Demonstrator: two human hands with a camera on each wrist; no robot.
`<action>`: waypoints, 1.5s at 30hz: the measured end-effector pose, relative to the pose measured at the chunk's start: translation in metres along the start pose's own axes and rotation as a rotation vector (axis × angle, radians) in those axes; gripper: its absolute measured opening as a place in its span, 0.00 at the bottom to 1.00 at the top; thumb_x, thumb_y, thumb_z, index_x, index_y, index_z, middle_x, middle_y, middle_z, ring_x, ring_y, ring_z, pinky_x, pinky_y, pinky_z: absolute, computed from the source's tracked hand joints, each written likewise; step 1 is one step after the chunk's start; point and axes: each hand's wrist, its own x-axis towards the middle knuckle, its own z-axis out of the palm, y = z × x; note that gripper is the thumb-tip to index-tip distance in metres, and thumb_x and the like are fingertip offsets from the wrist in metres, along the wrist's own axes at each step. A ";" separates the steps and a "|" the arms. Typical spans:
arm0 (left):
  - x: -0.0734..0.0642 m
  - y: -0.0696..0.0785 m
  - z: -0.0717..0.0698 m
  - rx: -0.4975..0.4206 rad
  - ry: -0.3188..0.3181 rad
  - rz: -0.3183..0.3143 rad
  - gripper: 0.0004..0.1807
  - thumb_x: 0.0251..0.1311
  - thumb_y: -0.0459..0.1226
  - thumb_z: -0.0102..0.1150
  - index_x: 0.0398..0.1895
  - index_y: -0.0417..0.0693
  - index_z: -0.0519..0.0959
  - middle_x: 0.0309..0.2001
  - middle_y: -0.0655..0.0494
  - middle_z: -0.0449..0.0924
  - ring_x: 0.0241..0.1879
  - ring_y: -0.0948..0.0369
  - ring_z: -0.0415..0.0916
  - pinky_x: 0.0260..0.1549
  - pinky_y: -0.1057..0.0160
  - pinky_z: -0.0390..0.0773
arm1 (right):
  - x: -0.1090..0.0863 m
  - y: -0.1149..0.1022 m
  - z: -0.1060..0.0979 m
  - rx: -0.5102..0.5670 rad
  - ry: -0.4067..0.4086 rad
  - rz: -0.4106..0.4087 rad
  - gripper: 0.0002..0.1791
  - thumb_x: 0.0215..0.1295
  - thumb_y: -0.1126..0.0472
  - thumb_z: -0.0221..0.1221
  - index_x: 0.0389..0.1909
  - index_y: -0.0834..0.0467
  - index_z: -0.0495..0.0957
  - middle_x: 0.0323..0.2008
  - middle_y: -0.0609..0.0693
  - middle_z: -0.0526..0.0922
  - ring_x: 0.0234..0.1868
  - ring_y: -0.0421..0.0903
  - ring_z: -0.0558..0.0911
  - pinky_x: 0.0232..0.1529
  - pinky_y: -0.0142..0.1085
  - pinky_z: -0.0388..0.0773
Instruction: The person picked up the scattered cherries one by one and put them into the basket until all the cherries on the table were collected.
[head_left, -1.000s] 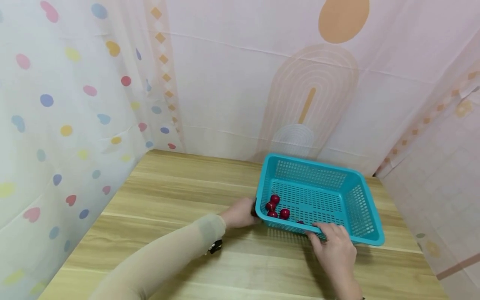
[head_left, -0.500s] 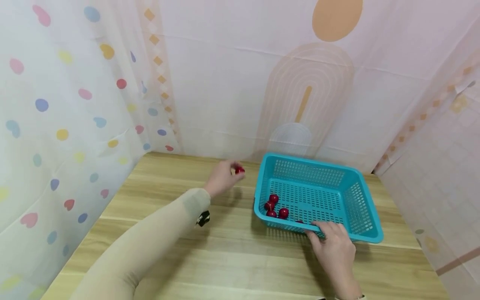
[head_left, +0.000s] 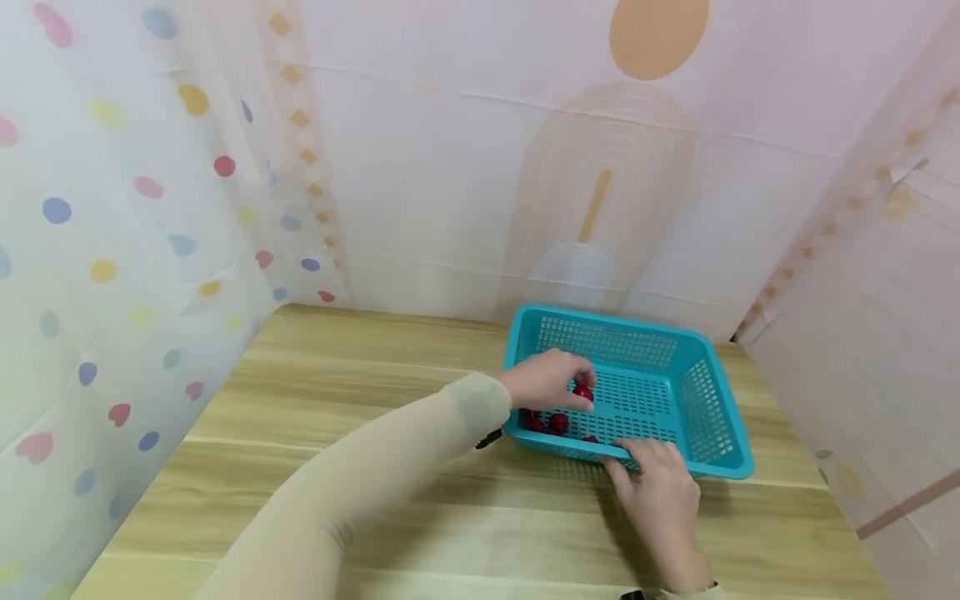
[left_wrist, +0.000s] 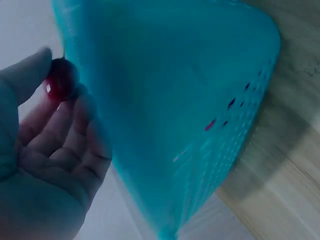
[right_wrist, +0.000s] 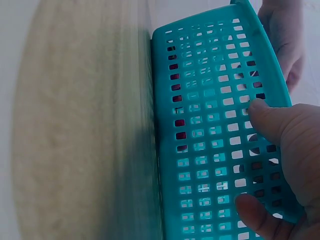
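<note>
My left hand (head_left: pixel 547 379) reaches over the left part of a blue-green plastic basket (head_left: pixel 615 343), with one dark red cherry (head_left: pixel 582 392) pinched between thumb and fingertips. In the left wrist view that cherry (left_wrist: pixel 62 80) shows a stem, and the other fingers curl loosely below it. Several more cherries (head_left: pixel 558 423) lie on the basket floor near its left and front walls, partly hidden by my left hand and the rim. My right hand (head_left: pixel 660 496) grips the basket's front rim, its thumb (right_wrist: pixel 267 120) pressed on the perforated outer wall in the right wrist view.
The basket stands on a wood-grain table (head_left: pixel 375 358), close to the patterned curtain (head_left: pixel 420 167) at the back. A dotted curtain (head_left: pixel 150 250) hangs along the left side, and another patterned curtain (head_left: pixel 847 333) borders the right.
My left hand has gone from beside the basket's left wall to over the table at the back left, cherry in its fingers, then right to above the basket. The right hand keeps its grip.
</note>
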 end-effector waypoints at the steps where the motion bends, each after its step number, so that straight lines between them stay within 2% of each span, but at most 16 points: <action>1: 0.002 0.000 0.004 0.029 -0.018 -0.003 0.21 0.73 0.50 0.67 0.63 0.53 0.82 0.60 0.59 0.86 0.60 0.61 0.83 0.59 0.63 0.83 | 0.000 0.000 0.000 0.001 0.001 -0.001 0.18 0.44 0.59 0.84 0.37 0.56 0.90 0.32 0.54 0.91 0.32 0.53 0.83 0.17 0.41 0.75; 7: 0.009 -0.011 0.026 0.180 -0.091 -0.016 0.19 0.73 0.45 0.68 0.61 0.50 0.84 0.53 0.58 0.88 0.48 0.64 0.83 0.52 0.63 0.85 | 0.000 -0.001 0.001 0.001 0.015 -0.011 0.19 0.42 0.59 0.85 0.36 0.55 0.90 0.31 0.53 0.90 0.30 0.52 0.81 0.15 0.38 0.71; 13: 0.010 -0.014 0.042 0.272 -0.139 0.007 0.16 0.70 0.45 0.71 0.57 0.54 0.86 0.47 0.62 0.88 0.43 0.66 0.81 0.46 0.64 0.84 | 0.000 0.000 0.001 0.001 0.013 -0.006 0.19 0.42 0.59 0.85 0.37 0.56 0.90 0.31 0.54 0.90 0.29 0.52 0.81 0.16 0.40 0.73; 20: 0.004 -0.007 0.040 0.279 -0.134 0.013 0.19 0.68 0.45 0.73 0.60 0.55 0.86 0.53 0.60 0.89 0.47 0.65 0.83 0.48 0.65 0.84 | 0.000 0.000 0.001 0.006 0.010 -0.007 0.19 0.42 0.60 0.85 0.36 0.55 0.90 0.31 0.54 0.90 0.29 0.52 0.81 0.17 0.38 0.73; 27: 0.002 -0.009 0.038 0.187 -0.130 0.089 0.11 0.69 0.40 0.72 0.53 0.55 0.90 0.48 0.62 0.91 0.44 0.70 0.84 0.47 0.70 0.84 | 0.000 -0.001 -0.001 -0.001 0.005 0.004 0.19 0.41 0.60 0.85 0.36 0.56 0.90 0.31 0.55 0.90 0.31 0.53 0.82 0.19 0.44 0.76; 30: 0.002 -0.011 0.040 0.201 -0.127 0.089 0.10 0.69 0.39 0.72 0.51 0.56 0.91 0.47 0.62 0.91 0.44 0.69 0.85 0.47 0.69 0.84 | 0.000 -0.002 -0.001 -0.001 0.004 0.005 0.19 0.41 0.60 0.85 0.36 0.56 0.90 0.31 0.55 0.91 0.30 0.54 0.83 0.19 0.44 0.77; 32: 0.003 -0.011 0.042 0.255 -0.100 0.076 0.10 0.68 0.40 0.73 0.50 0.57 0.91 0.47 0.63 0.91 0.45 0.68 0.85 0.48 0.68 0.85 | -0.001 -0.002 -0.001 -0.001 0.005 0.005 0.19 0.40 0.60 0.85 0.36 0.56 0.90 0.31 0.55 0.91 0.30 0.54 0.83 0.19 0.44 0.77; 35: 0.004 -0.011 0.045 0.359 -0.053 0.021 0.03 0.71 0.37 0.70 0.39 0.55 0.90 0.37 0.63 0.88 0.36 0.67 0.79 0.38 0.68 0.81 | -0.002 -0.002 -0.001 0.000 0.010 0.007 0.19 0.41 0.60 0.85 0.36 0.56 0.90 0.32 0.55 0.91 0.31 0.54 0.83 0.19 0.44 0.77; 38: 0.004 -0.010 0.047 0.427 -0.002 -0.058 0.10 0.73 0.32 0.64 0.31 0.53 0.84 0.35 0.59 0.86 0.30 0.64 0.71 0.30 0.66 0.74 | -0.002 -0.001 0.000 0.003 0.013 0.003 0.19 0.41 0.60 0.85 0.36 0.56 0.90 0.31 0.54 0.90 0.30 0.53 0.82 0.17 0.42 0.76; 39: 0.003 -0.009 0.047 0.443 0.005 -0.080 0.11 0.74 0.32 0.62 0.31 0.53 0.83 0.35 0.58 0.85 0.30 0.63 0.69 0.29 0.65 0.73 | -0.002 -0.001 0.000 0.003 0.014 0.000 0.19 0.41 0.60 0.85 0.36 0.56 0.90 0.31 0.54 0.90 0.30 0.52 0.81 0.17 0.41 0.75; 41: 0.002 -0.008 0.047 0.469 0.022 -0.114 0.09 0.75 0.32 0.60 0.35 0.54 0.84 0.40 0.57 0.88 0.31 0.63 0.74 0.30 0.64 0.76 | -0.001 -0.001 0.000 0.006 0.015 -0.007 0.19 0.41 0.59 0.85 0.36 0.55 0.90 0.30 0.53 0.90 0.29 0.51 0.80 0.16 0.38 0.72; 43: 0.002 -0.007 0.047 0.485 0.029 -0.118 0.07 0.75 0.34 0.62 0.41 0.54 0.86 0.45 0.57 0.89 0.35 0.62 0.80 0.33 0.63 0.81 | -0.001 0.000 0.001 0.007 0.017 -0.014 0.19 0.41 0.59 0.85 0.36 0.55 0.90 0.30 0.53 0.89 0.28 0.50 0.80 0.16 0.37 0.71; 45: 0.003 -0.007 0.048 0.500 0.026 -0.105 0.05 0.75 0.36 0.63 0.44 0.55 0.87 0.46 0.57 0.90 0.39 0.62 0.83 0.37 0.62 0.84 | -0.001 0.001 0.002 0.006 0.019 -0.014 0.19 0.41 0.59 0.85 0.36 0.55 0.90 0.30 0.53 0.89 0.29 0.51 0.80 0.16 0.38 0.72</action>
